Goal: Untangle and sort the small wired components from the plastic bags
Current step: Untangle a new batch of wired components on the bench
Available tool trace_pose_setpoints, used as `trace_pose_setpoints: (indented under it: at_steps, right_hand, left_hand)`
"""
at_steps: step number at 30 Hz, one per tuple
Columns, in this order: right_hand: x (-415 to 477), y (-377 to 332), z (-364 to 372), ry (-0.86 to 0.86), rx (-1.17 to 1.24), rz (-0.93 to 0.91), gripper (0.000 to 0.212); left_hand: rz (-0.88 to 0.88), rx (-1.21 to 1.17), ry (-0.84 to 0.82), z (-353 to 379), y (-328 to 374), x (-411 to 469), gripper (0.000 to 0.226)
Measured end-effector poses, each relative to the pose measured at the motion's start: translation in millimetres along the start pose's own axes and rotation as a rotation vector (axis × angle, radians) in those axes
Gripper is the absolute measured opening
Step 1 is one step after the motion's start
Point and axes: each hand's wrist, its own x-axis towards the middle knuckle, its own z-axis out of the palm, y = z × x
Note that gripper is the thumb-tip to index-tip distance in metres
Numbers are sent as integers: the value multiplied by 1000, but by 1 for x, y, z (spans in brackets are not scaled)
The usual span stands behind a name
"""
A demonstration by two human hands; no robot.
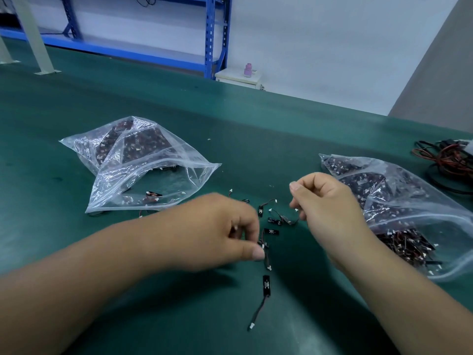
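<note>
Where the smooth green surface [179,329] lies nearest, one wired component [266,283] rests alone: a flat black rectangle trailing a thin dark wire to a white plug. Just beyond, the left hand [225,231] curls down, its thumb and fingers pinching another piece's wire. The right hand [325,198] is curled too, nipping a thin wire at the edge of the loose components [271,220] scattered between both hands. A crinkled clear zip bag [153,175] lies farther left, and a fuller bag [409,201] of tangled pieces lies right. Behind it sits a red-and-black cable bundle [445,160]. Farthest stands blue steel shelving [210,34].
</note>
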Motion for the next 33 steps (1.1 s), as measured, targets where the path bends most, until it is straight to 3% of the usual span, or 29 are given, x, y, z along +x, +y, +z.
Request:
trace_pose_setpoints:
  at_steps: [3,7,12,19,22,26,30,33]
  right_hand:
    - [3,17,4,-24,-197,-112,13]
    - [4,31,7,-205,-305,-86,24]
    - [4,34,6,-359,-425,-92,49]
    - [8,39,5,-314,-314,-43,39]
    - [7,35,0,-362,-314,-26,50]
    - [-3,23,-2,-485,-498,-78,109]
    - [-3,20,0,-496,-561,-84,118]
    - [-2,22,-3,-528,-400,-18,115]
  left_hand:
    - [30,385,-97,14,15,-7,40]
    - [-49,502,-122,34,31,-10,61]
    - [-173,546,-90,38,36,-12,52]
    - [-200,484,-119,18,23,-10,19]
    - [-260,103,42,-3,11,1,14]
    - [-403,-875,398,-20,-9,12,27]
    - [-398,-1476,350,-30,-24,11,20]
    - [-365,-1650,315,-33,-30,11,21]
